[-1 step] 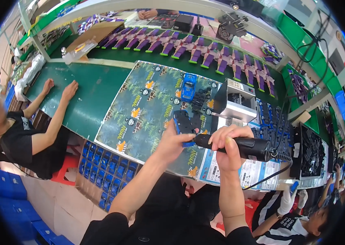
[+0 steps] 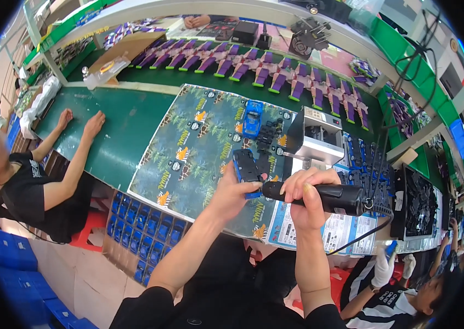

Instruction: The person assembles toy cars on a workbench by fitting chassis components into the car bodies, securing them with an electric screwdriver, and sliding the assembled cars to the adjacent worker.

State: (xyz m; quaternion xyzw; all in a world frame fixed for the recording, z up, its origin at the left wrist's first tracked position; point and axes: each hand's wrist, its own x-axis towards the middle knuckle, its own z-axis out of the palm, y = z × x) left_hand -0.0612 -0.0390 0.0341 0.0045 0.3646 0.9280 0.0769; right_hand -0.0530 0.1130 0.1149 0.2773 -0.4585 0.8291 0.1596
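My left hand (image 2: 228,191) grips a blue toy car (image 2: 247,166), turned so its black underside faces up. In my right hand (image 2: 310,193) is a black electric screwdriver (image 2: 336,198), its body lying nearly level. The screwdriver's front end meets the near end of the car, beside my left thumb. Whether a bit or screw is in contact there, I cannot tell. Just beyond, a second blue car (image 2: 252,119) rests on the patterned sheet (image 2: 180,159), with small black parts (image 2: 266,135) next to it.
A metal box-shaped device (image 2: 320,137) stands beyond my right hand. Several blue and black car parts (image 2: 359,159) lie on the right, near a tray of black parts (image 2: 419,205). Purple pieces (image 2: 262,75) line the conveyor. Co-workers sit left (image 2: 29,181) and right (image 2: 380,277).
At the lower right, the co-worker's gloved hand has shifted slightly upward with its blue piece. My hands, the car and the screwdriver look almost unmoved.
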